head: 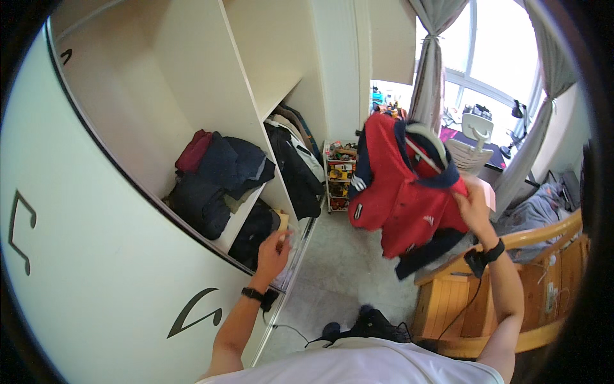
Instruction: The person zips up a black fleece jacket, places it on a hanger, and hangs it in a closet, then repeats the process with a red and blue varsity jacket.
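My right hand (472, 206) grips a red and navy jacket (407, 206) near its collar and holds it up over the floor. A pale clothes hanger (429, 139) sits in the jacket's neck. In front of the open wardrobe, my left hand (274, 254) is raised with its fingers apart and bent, nothing seen in it. Folded dark clothes (206, 187) and a maroon garment (194, 151) lie in a heap on a wardrobe shelf. Dark and pale jackets (295, 158) hang in the compartment beside them. Below the heap, a dark item (254, 230) is partly hidden.
A white sliding door (110, 269) covers the wardrobe's left part. Beyond the hanging jackets stands a white rack of toys (339, 177). A wooden bed frame (499, 297) is at the right, with a white chair (472, 149) and desk behind. Cables run from both wrists.
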Motion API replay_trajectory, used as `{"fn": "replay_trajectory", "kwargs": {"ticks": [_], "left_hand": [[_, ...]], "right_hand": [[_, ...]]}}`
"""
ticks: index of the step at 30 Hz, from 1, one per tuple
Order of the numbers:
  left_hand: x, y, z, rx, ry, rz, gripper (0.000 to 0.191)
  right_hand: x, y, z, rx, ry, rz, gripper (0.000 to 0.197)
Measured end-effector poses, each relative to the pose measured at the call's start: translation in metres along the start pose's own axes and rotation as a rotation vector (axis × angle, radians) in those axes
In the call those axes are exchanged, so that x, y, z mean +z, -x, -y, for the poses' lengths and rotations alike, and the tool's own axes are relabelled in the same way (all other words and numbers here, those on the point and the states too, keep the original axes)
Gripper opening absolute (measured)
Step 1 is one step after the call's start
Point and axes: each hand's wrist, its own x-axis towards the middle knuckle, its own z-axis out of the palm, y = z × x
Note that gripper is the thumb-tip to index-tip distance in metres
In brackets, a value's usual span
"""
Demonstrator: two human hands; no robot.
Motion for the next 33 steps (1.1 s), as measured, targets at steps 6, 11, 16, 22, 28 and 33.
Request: {"fn": "replay_trajectory", "kwargs": {"ticks": [6, 11, 16, 22, 28, 33], "left_hand": [[0.019, -0.177, -0.057, 0.352, 0.073, -0.275, 0.018], [0.016, -0.307, -0.105, 0.338, -0.073, -0.265, 0.023], [-0.018, -0.414, -0.110, 0.287, -0.305, -0.360, 0.042], [-0.032, -0.527, -0.095, 0.332, -0.370, -0.464, 0.058], [-0.068, -0.654, -0.101, 0.318, -0.362, -0.540, 0.088], [-0.050, -0.738, -0.100, 0.260, -0.439, -0.567, 0.086]], "right_hand": [[0.016, -0.203, 0.018, -0.166, -0.006, -0.083, 0.028], [0.026, -0.391, 0.053, -0.429, -0.152, -0.032, 0.030], [0.059, -0.560, 0.122, -0.422, -0.467, 0.012, 0.032], [0.078, -0.717, 0.204, -0.527, -0.356, -0.087, 0.039], [0.129, -0.789, 0.328, -0.517, -0.335, -0.239, 0.026], [0.164, -0.914, 0.330, -0.615, -0.285, -0.230, 0.039]]}}
